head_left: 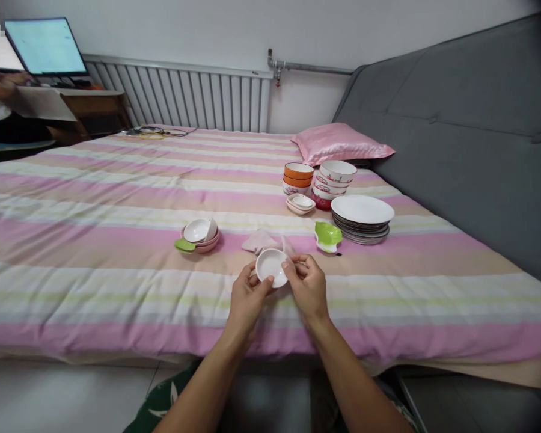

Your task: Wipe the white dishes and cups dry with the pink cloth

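Observation:
Between my two hands is a small white round dish (269, 264), its inside facing me. My left hand (249, 296) grips its lower left rim with the thumb on the edge. On the right side, my right hand (309, 287) pinches the rim, its thumb reaching over the inside. A pale pink cloth (259, 241) lies on the bed just behind the dish; part of it shows by my right fingers, and I cannot tell if they hold it. To the right of the cloth sits a green leaf-shaped dish (327, 234).
Left of my hands are small stacked bowls (199, 230), one with a green handle. Behind right stand plates (363, 210), patterned bowls (336, 174), orange bowls (298, 171) and small dishes (301, 203). Farther back are a pink pillow (340, 142) and cables (157, 130). A person's arm (0, 84) shows far left.

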`<state>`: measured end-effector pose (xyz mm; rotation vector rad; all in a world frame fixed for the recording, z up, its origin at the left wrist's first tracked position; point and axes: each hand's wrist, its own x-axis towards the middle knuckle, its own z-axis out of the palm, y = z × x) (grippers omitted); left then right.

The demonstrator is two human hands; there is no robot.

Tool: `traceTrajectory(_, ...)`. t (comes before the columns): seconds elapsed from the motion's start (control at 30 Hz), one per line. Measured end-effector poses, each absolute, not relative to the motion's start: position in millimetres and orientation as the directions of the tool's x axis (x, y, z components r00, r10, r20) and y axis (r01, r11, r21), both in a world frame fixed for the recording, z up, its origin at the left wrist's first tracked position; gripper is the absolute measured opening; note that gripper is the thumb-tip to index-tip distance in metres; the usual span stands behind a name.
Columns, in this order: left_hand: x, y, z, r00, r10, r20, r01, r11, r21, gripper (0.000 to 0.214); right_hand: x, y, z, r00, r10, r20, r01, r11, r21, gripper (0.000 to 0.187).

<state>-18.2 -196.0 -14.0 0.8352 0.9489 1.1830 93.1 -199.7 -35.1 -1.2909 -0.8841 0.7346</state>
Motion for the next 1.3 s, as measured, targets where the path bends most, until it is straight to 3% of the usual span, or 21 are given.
traceTrajectory(0.3, -21, -190, -15, 0.075, 0.982, -0.175, -0.399, 0.190, 0.897, 0.050, 94, -202, -33, 0.374, 0.901, 0.218, 0.228, 0.139, -0.964, 0.027)
traceTrajectory(0.67, -21, -190, -18, 0.111, 0.991, -0.072, -0.424, 0.113, 0.899, 0.056, 89, -200, -32, 0.460, 0.881, 0.111, -0.034, 0.143, -0.989, 0.031)
traceTrajectory(1.0, -22, -191, -21, 0.192, 0.981, 0.001, -0.276, 0.053, 0.960, 0.050, 92, -199, -38, 0.576, 0.814, 0.076, -0.041, 0.122, -0.992, 0.027)
traceTrajectory(1.3, -25, -191, -21, 0.265, 0.964, -0.018, -0.275, 0.094, 0.957, 0.050, 95, -201, -27, 0.602, 0.788, 0.127, 0.028, 0.139, -0.990, 0.028)
